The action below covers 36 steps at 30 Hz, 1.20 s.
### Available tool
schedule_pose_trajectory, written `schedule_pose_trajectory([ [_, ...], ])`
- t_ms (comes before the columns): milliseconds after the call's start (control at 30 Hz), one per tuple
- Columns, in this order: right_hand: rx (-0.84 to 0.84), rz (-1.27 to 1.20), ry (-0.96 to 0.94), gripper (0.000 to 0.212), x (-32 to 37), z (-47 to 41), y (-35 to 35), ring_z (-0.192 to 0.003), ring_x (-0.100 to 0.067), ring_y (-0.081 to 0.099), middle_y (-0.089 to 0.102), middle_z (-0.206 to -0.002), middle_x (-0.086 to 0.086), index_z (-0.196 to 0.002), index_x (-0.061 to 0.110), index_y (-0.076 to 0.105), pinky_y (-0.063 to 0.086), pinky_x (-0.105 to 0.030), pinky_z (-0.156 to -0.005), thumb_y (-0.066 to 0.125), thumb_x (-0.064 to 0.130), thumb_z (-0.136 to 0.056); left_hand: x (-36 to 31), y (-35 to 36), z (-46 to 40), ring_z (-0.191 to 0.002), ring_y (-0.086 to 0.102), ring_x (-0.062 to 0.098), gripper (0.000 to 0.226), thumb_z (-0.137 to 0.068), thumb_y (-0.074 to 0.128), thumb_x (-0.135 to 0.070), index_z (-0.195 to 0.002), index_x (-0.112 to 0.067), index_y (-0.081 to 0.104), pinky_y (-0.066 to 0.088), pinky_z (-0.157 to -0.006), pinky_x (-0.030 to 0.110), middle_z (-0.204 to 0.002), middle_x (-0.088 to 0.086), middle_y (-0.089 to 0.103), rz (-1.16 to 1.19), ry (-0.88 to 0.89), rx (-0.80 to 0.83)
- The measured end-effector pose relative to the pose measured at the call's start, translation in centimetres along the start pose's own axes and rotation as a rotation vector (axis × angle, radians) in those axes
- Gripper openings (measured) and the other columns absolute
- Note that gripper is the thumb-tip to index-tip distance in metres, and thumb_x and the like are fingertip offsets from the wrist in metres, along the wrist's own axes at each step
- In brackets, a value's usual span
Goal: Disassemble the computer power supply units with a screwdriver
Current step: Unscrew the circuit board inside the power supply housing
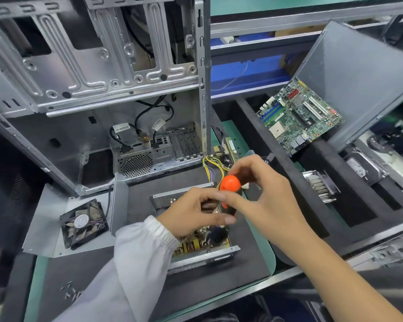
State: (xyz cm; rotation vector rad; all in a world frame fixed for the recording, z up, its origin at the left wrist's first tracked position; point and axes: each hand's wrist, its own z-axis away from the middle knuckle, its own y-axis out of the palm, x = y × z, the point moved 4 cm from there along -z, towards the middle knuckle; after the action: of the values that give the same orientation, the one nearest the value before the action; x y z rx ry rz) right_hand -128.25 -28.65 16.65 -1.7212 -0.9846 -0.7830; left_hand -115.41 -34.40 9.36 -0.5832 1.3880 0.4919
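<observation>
Orange-capped screwdriver [229, 194] stands nearly upright at frame centre, tip down into one opened supply unit [196, 231]. Your left hand [191, 214] and right hand [263, 191] both grasp its handle.

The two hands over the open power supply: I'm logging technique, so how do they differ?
The left hand wears a white sleeve and grips the screwdriver low on its black shaft; the right hand is bare-armed and curls round the orange cap from above. Both hold the one screwdriver over the power supply.
</observation>
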Motion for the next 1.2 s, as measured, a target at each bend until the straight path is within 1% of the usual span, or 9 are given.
schedule_pose_trajectory([
  [67, 0.000, -0.040, 0.030, 0.024, -0.3, 0.2, -0.3, -0.086, -0.012, 0.061, 0.062, -0.086, 0.011, -0.091, 0.024, 0.059, 0.047, -0.020, -0.078, 0.077, 0.024, -0.076, 0.7, 0.0, 0.0, -0.068, 0.029, 0.024, 0.016, -0.080, 0.079, -0.014, -0.090, -0.024, 0.072, 0.028, -0.068, 0.034, -0.070, 0.008, 0.035, 0.045, -0.008, -0.009],
  [167, 0.079, -0.058, 0.025, 0.018, -0.4, 0.3, -0.7, -0.090, -0.013, 0.062, 0.064, -0.087, 0.011, -0.098, 0.022, 0.061, 0.047, -0.024, -0.084, 0.069, 0.026, -0.082, 1.5, 0.5, 0.1, -0.060, 0.023, 0.010, 0.015, -0.082, 0.074, -0.020, -0.080, -0.008, 0.064, 0.020, -0.058, 0.027, -0.061, -0.014, 0.025, 0.010, 0.001, 0.019],
  [267, 0.169, -0.066, 0.021, 0.021, -0.6, 0.4, -0.5, -0.104, -0.015, 0.061, 0.065, -0.103, 0.009, -0.110, 0.019, 0.061, 0.047, -0.034, -0.093, 0.061, 0.023, -0.089, 1.5, 0.6, 0.1, -0.062, 0.045, 0.001, 0.019, -0.084, 0.075, -0.016, -0.079, -0.033, 0.069, 0.036, -0.062, 0.018, -0.063, -0.019, 0.050, -0.096, 0.003, 0.046],
  [400, 0.212, -0.067, 0.025, 0.024, -0.6, 0.4, 0.0, -0.109, -0.015, 0.059, 0.064, -0.108, 0.008, -0.113, 0.018, 0.060, 0.046, -0.034, -0.095, 0.057, 0.027, -0.091, 1.1, 0.5, -0.1, -0.092, 0.059, 0.014, 0.033, -0.081, 0.065, -0.060, -0.101, -0.033, 0.066, 0.035, -0.076, 0.029, -0.100, -0.010, 0.063, -1.101, 0.010, 0.130],
  [467, 0.221, -0.069, 0.022, 0.024, -0.5, 0.2, 0.1, -0.108, -0.015, 0.059, 0.065, -0.108, 0.007, -0.113, 0.017, 0.060, 0.046, -0.033, -0.095, 0.057, 0.027, -0.091, 0.9, 0.9, -0.3, -0.098, 0.056, 0.018, 0.040, -0.088, 0.053, -0.060, -0.105, -0.026, 0.065, 0.029, -0.080, 0.031, -0.107, -0.006, 0.060, -1.313, 0.037, 0.176],
  [600, 0.214, -0.067, 0.027, 0.025, -0.5, -0.2, -0.1, -0.105, -0.016, 0.061, 0.066, -0.104, 0.005, -0.112, 0.015, 0.059, 0.046, -0.037, -0.094, 0.056, 0.027, -0.091, 0.9, 0.5, -0.4, -0.096, 0.051, 0.017, 0.035, -0.094, 0.049, -0.051, -0.104, -0.024, 0.069, 0.027, -0.086, 0.032, -0.106, -0.009, 0.056, -1.313, 0.024, 0.204],
  [833, 0.158, -0.051, 0.035, 0.012, -0.5, -0.5, 0.2, -0.087, -0.016, 0.061, 0.062, -0.089, 0.010, -0.103, 0.020, 0.056, 0.048, -0.029, -0.083, 0.052, 0.021, -0.092, 1.8, -0.1, 0.0, -0.076, 0.037, 0.010, 0.029, -0.085, 0.061, -0.056, -0.075, -0.029, 0.056, 0.016, -0.074, 0.026, -0.081, -0.011, 0.042, -1.125, 0.005, -0.052],
  [1033, 0.006, 0.075, 0.005, 0.024, -0.3, -0.9, 0.3, -0.085, -0.014, 0.056, 0.056, -0.088, 0.005, -0.090, 0.019, 0.064, 0.048, -0.025, -0.076, 0.070, 0.040, -0.082, 2.4, 0.8, 0.2, -0.086, 0.048, 0.010, 0.034, -0.083, 0.053, -0.060, -0.087, -0.027, 0.060, 0.014, -0.072, 0.031, -0.091, -0.011, 0.051, -1.235, -0.021, -0.166],
  [1200, 0.028, 0.040, 0.023, 0.029, -0.2, -0.8, 0.1, -0.093, -0.012, 0.057, 0.055, -0.096, 0.004, -0.113, 0.023, 0.070, 0.048, -0.024, -0.085, 0.066, 0.035, -0.086, 2.5, 0.9, 0.2, -0.089, 0.050, 0.011, 0.025, -0.083, 0.050, -0.048, -0.089, -0.028, 0.062, 0.012, -0.070, 0.032, -0.093, -0.010, 0.049, -1.247, -0.024, -0.166],
])
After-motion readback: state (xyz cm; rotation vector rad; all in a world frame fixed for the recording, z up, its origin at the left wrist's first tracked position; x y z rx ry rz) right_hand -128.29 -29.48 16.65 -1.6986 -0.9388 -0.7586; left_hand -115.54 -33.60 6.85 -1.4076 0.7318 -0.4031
